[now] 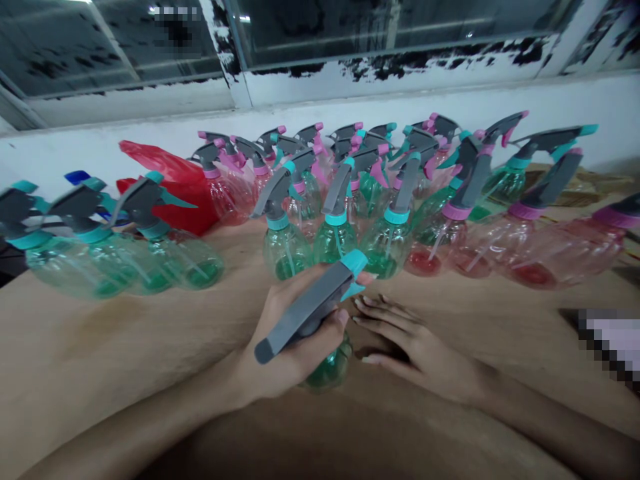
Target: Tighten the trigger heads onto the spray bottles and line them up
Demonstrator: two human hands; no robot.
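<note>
My left hand [295, 340] is wrapped round the neck of a green spray bottle [327, 367] that stands on the table close to me. Its grey trigger head [310, 303] with a turquoise nozzle shows above my fingers and points away to the right. Just right of that bottle, my right hand [410, 340] rests on the tabletop with its fingers stretched out and nothing held. Beyond both hands stand green spray bottles with turquoise collars, among them a middle spray bottle [335, 233].
Three green spray bottles [150, 260] stand in a row at the left, near a red plastic bag [185, 193]. Pink spray bottles [530, 247] line the right, and several more crowd toward the wall [295, 90]. A pixelated object [613, 343] lies at the table's [200, 333] right edge.
</note>
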